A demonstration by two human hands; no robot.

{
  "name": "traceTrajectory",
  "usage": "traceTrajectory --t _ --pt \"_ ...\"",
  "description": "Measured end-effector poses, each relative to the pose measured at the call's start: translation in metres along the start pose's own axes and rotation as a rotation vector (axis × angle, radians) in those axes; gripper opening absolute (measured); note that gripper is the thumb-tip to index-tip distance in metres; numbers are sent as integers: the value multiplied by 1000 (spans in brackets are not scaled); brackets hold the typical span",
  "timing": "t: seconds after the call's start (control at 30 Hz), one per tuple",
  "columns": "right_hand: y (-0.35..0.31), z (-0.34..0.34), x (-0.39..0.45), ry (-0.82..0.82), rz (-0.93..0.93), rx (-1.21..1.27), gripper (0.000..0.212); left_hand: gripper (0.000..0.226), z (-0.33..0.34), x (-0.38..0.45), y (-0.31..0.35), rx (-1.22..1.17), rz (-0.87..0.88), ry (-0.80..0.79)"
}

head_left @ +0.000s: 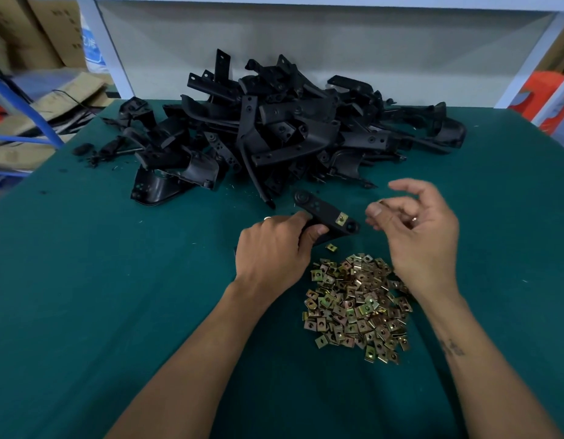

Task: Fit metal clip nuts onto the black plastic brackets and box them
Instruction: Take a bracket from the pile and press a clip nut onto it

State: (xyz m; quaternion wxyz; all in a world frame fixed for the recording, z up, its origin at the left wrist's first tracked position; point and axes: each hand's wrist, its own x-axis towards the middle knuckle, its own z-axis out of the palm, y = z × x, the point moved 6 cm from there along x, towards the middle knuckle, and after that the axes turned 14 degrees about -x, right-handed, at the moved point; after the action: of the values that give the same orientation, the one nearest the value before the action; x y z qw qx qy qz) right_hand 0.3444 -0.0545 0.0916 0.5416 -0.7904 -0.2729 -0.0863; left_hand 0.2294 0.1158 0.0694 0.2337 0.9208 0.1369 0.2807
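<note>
Black plastic makes up the bracket (pixel 325 220) that the left hand (pixel 271 251) holds, just past the nut pile (pixel 356 307) on the green surface (pixel 116 280). The left fingers (pixel 309 231) curl round its near end and keep it steady. One nut (pixel 341 219) already sits on the bracket, near its right end.

The right hand (pixel 423 232) hangs in the air, just right of the bracket and above the far edge of the nut pile. Its fingers are loosely bent and a bit blurry, and I cannot tell if they pinch anything small.

I think the bracket is light and stiff, so it will not bend when a nut is pushed on. A good spot to hold is the thick end, away from where a nut goes. The nuts look tiny, hard and thin, maybe a little slippery, so a pinch with two fingertips by the flat sides should work best.

Counting: one bracket in hand, one nut fitted, one loose nut (pixel 331 247) just past the nut pile. The pile has far too many to count. The big heap (pixel 274 128) of brackets, farther back from the nut pile, is also too tangled to count. No box shows.
</note>
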Motion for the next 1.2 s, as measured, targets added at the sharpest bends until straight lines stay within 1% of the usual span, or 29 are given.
traceTrajectory --t 0.07,0.2,0.37,0.5,0.63,0.73,0.87,1.03,1.2 --pt "-4 2 -3 13 2 88 25 51 1 0 2 0 26 -14" --pt "-11 5 -7 54 -35 124 14 50 4 0 4 -6 53 -47" --pt "-13 12 -10 3 -63 137 13 54 5 -1 7 -8 88 -60" --pt "-15 15 -13 -30 -85 155 20 55 6 -2 9 -14 113 -76" --pt "-17 10 -12 11 -60 236 12 60 7 -2 12 -26 138 -87" --pt "-16 9 -11 24 -71 211 8 61 7 -2 13 -27 145 -93" --pt "-18 13 -14 -23 -84 214 12 58 6 -2 14 -36 150 -86" --pt "-22 7 -13 31 -110 175 8 57 6 -2 15 -42 167 -79" --pt "-19 9 -13 -35 -115 113 8 55 5 -2 17 -49 175 -67"
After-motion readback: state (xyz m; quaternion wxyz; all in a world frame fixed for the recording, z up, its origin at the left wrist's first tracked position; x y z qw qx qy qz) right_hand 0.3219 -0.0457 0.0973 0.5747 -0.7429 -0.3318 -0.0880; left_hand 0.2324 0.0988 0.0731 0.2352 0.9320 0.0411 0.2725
